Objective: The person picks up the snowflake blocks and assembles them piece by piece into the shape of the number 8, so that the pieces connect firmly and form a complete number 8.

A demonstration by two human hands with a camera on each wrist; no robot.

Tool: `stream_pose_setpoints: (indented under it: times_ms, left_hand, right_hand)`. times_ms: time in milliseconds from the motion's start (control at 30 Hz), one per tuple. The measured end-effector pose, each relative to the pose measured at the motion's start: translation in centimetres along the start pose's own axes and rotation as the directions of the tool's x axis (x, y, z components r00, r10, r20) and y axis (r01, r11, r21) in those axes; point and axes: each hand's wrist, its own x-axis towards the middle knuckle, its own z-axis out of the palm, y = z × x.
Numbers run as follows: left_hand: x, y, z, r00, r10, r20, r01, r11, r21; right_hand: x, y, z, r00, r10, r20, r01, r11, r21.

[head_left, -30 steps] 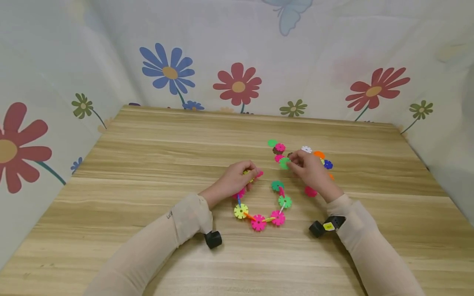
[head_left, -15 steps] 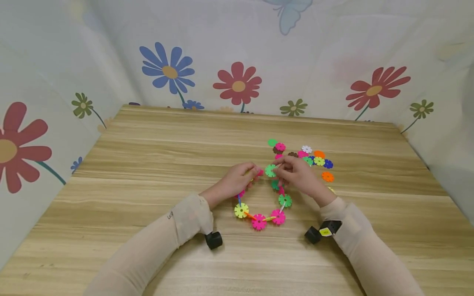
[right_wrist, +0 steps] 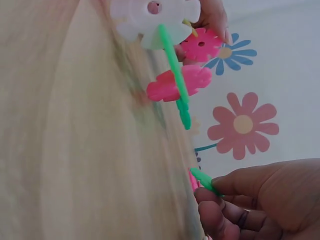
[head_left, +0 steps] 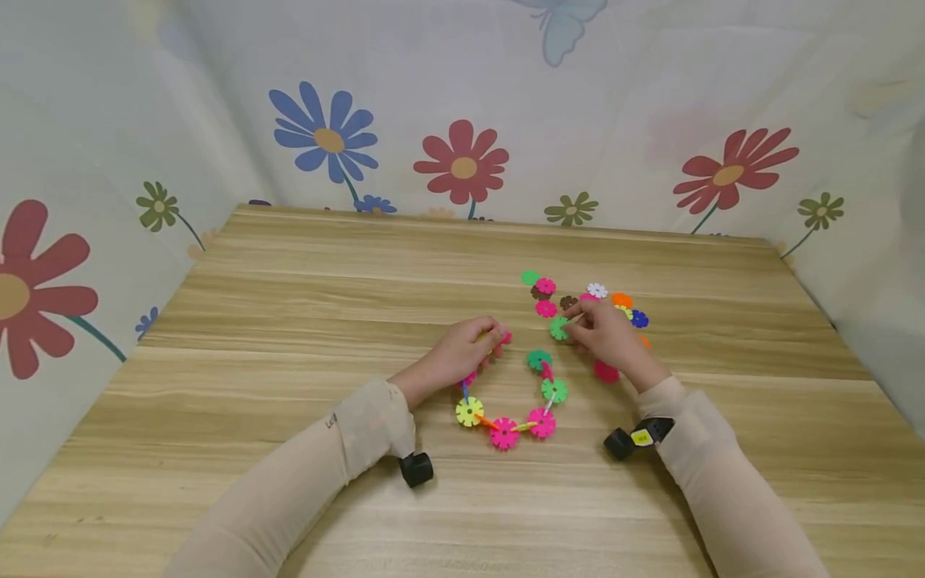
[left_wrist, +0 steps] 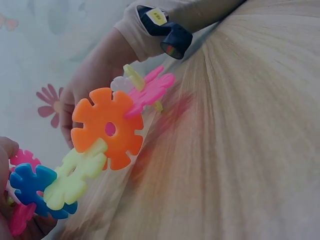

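A chain of slotted, flower-shaped plastic discs (head_left: pixel 503 433) curves on the table in an open loop, pink, yellow, green, orange and blue pieces joined edge to edge. My left hand (head_left: pixel 462 349) grips its left end, where a pink disc (head_left: pixel 507 338) peeks past the fingertips; the fingers partly cover the pieces there. Opposite, the chain's other end finishes in a dark green disc (head_left: pixel 539 359). My right hand (head_left: pixel 607 333) pinches a single light green disc (head_left: pixel 559 327) between thumb and finger, seen edge-on as a green disc (right_wrist: pixel 202 177) in the right wrist view.
Loose discs lie beyond and around the right hand: a white disc (head_left: pixel 596 290), a blue disc (head_left: pixel 639 319), a brown disc (head_left: pixel 568 303), and several pink, orange and green ones. A flower-printed cloth (head_left: pixel 621 104) stands behind the wooden table (head_left: pixel 325 265).
With the light green disc, my right hand came left toward the left hand, then moved back right, away from the chain's ends. The left hand stays in place, holding the chain.
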Motion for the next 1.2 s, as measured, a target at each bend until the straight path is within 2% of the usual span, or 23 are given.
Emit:
stream_pose_setpoints:
  times_ms: [200,300,433,567,667,967,1200]
  left_hand:
    - [-0.1,0.0,0.0,1.0,0.003,0.0,-0.003,1.0,-0.007]
    - [-0.1,-0.1,0.1,1.0,0.001,0.002,-0.001,1.0,-0.005]
    - [-0.1,-0.1,0.1,1.0,0.006,0.002,-0.006,1.0,0.002]
    - [0.0,-0.1,0.1,1.0,0.017,0.001,-0.017,1.0,0.006]
    - [0.1,0.0,0.1,1.0,0.024,0.006,-0.024,1.0,0.007]
    - [0.3,0.1,0.4,0.997,0.065,0.035,-0.065,0.998,0.011]
    - [0.0,0.3,0.3,0.995,0.091,0.042,-0.094,0.991,0.09]
  right_hand:
    - [0.2,0.3,0.1,0.998,0.06,0.025,-0.059,0.998,-0.038]
    - [0.2,0.1,0.1,0.999,0.04,0.009,-0.04,0.999,-0.032]
    - [0.0,-1.1,0.3,0.999,-0.014,0.029,0.01,0.994,0.112]
    - [-0.3,-2.5,0.8,0.993,-0.046,0.111,0.016,0.967,0.255]
    - [-0.4,-2.9,1.3,0.988,-0.068,0.139,0.024,0.956,0.292]
    - [-0.8,-3.4,2.2,0.984,-0.088,0.153,0.023,0.924,0.381]
    - [-0.9,-3.8,3.0,0.987,-0.093,0.128,0.033,0.912,0.409]
